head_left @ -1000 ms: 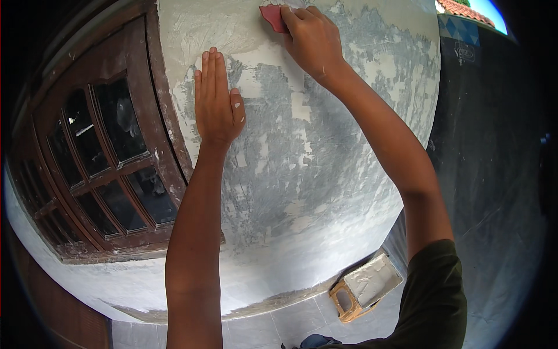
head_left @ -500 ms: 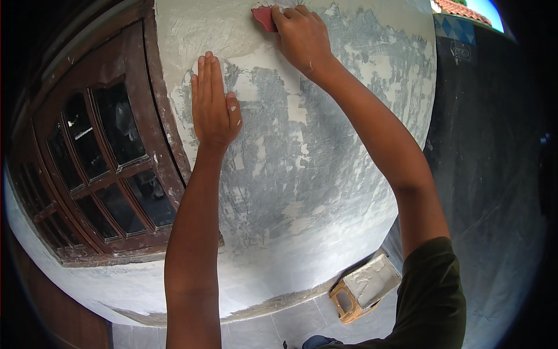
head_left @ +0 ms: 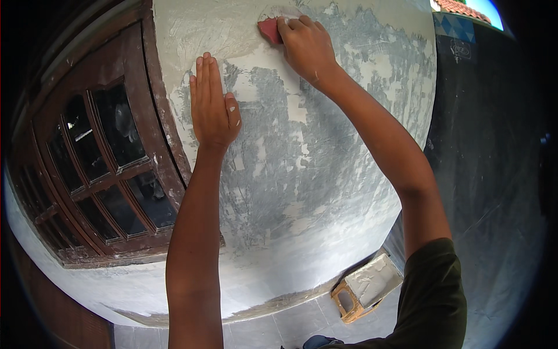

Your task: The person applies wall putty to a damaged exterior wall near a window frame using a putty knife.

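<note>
My left hand (head_left: 213,110) rests flat on the wall (head_left: 279,198), fingers straight and pointing up, thumb slightly apart with a white smear on it. Higher up and to the right, my right hand (head_left: 311,49) grips a red putty spreader (head_left: 269,30) against the wall. Part of the spreader is hidden behind my fingers. Around it, the wall's upper part carries a smooth beige coat of putty (head_left: 200,26). Below, grey patches show between pale smears.
A brown wooden window (head_left: 93,180) with several glass panes stands to the left. On the grey tiled floor (head_left: 302,320), a yellowish stool (head_left: 347,302) bears a tray of putty (head_left: 375,280). A dark sheet (head_left: 488,174) hangs at right.
My right hand has moved slightly down and to the right with the spreader. My left hand stays in nearly the same place on the wall.
</note>
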Demonstrator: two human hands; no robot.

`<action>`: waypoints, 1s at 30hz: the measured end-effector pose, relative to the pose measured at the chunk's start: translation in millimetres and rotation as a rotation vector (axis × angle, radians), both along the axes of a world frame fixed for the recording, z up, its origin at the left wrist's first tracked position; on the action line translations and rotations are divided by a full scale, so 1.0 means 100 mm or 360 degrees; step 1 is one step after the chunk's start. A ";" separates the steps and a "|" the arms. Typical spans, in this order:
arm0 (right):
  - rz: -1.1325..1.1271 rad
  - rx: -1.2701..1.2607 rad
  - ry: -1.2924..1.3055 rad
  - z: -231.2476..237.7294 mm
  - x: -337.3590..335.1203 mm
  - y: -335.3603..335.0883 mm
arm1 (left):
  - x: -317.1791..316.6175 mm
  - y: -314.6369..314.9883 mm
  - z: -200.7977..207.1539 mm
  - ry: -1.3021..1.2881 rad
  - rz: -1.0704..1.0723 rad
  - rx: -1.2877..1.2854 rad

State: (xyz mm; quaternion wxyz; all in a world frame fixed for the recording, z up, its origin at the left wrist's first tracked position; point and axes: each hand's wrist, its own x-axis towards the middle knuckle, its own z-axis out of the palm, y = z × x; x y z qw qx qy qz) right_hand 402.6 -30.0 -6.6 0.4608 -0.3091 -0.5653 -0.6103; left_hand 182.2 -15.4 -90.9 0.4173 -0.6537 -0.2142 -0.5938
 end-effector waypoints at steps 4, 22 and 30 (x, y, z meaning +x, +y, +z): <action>0.0120 -0.0098 -0.0265 -0.76 -0.25 -0.14 | -0.09 -0.05 -0.01 0.0027 -0.0004 -0.0002; 0.0375 -0.0320 -0.0085 -1.11 -0.10 -0.17 | -0.04 -0.04 0.00 0.0016 -0.0005 0.0027; 0.0347 0.0082 0.0046 0.19 0.12 -0.28 | 0.00 -0.07 0.03 0.0004 -0.0037 0.0013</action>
